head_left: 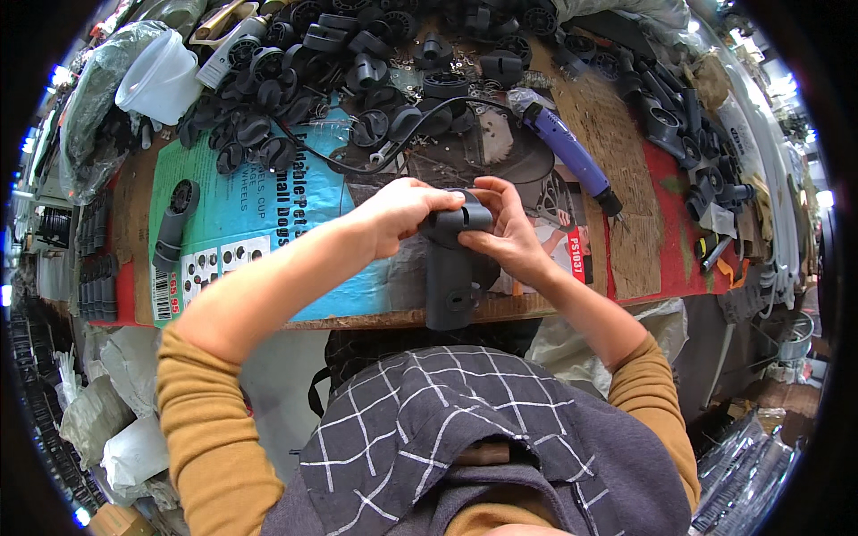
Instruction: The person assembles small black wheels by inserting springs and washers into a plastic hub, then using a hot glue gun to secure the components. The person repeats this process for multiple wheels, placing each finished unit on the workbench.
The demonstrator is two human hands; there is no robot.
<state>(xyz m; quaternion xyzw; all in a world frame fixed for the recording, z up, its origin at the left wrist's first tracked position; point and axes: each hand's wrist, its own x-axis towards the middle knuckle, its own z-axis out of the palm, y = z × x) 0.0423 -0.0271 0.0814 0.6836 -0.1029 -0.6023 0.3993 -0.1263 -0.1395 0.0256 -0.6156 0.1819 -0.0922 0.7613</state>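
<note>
A dark grey plastic wheel bracket [450,281], with a rounded head and a tube-like leg, is held above the front edge of the bench. My left hand [398,217] grips its head from the left, thumb and fingers closed at the top. On the other side my right hand [511,234] closes on the same head, with the thumb in front and the fingers behind. The leg points down toward me and has a small hole near its lower end. Whatever sits inside the head is mostly hidden by my fingers.
A purple electric screwdriver [572,154] lies to the right, its black cable looping left. Black wheel parts [259,80] are heaped at the back among loose small hardware. One similar bracket [175,223] rests at left on printed cardboard [308,295]. A white tub [159,79] stands back left.
</note>
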